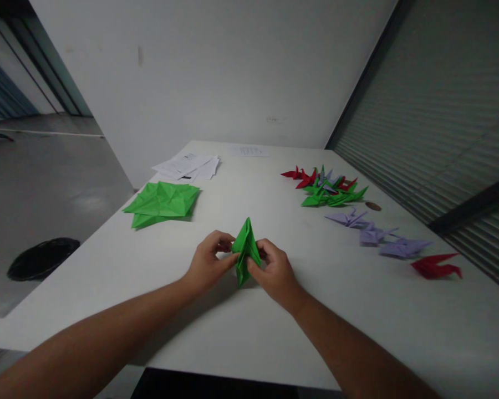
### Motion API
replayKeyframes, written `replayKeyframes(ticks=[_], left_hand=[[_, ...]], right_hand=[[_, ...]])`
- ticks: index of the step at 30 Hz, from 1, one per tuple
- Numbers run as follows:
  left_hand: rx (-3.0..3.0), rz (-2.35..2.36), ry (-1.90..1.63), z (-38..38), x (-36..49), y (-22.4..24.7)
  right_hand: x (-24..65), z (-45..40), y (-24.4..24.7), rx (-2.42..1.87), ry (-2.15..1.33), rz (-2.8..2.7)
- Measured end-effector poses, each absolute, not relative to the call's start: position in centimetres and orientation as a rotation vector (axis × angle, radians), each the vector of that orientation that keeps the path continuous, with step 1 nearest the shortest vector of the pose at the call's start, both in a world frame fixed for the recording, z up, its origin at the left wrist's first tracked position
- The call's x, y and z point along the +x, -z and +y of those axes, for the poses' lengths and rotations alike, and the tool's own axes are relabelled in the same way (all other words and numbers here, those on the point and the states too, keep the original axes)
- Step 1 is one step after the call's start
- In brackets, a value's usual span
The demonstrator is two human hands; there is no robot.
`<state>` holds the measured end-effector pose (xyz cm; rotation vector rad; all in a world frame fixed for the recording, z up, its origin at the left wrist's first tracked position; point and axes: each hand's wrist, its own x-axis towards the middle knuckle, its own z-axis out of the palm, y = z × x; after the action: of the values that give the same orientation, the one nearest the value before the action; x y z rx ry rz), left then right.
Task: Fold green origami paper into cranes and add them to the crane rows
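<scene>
Far left on the white surface [108, 277] lies a stack of green sheets [163, 203], creased and unfolded, with some white papers [190, 166] behind it.

Near the middle, the left hand [207, 266] is closed in a pinch on the left edge of a green folded piece [246, 250], thumb and fingertips pressing the flap. The piece stands tilted up off the surface, a narrow pointed shape with its tip away from the person. The right hand [274, 271] grips its right side in the same closed pinch, so the paper is held between both hands at mid-height.

To my eye this is a mid-fold stage, the flaps being narrowed or opened along existing creases; the next move calls for keeping the edges aligned and pressing the crease flat without tearing the tip.

To the right sit finished folded cranes: a mixed red, green and purple cluster [328, 188], then lilac cranes [374, 235], and a red crane [434, 267] farthest right.
</scene>
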<state>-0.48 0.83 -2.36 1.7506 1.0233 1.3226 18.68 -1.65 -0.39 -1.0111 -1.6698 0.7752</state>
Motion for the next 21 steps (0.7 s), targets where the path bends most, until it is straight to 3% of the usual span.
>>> replayKeyframes(ticks=[21], left_hand=[[1.935,0.739,-1.450,0.41,-0.38,1.93]], right_hand=[[18.96,-1.77,0.53,-0.912,-0.715,-1.753]])
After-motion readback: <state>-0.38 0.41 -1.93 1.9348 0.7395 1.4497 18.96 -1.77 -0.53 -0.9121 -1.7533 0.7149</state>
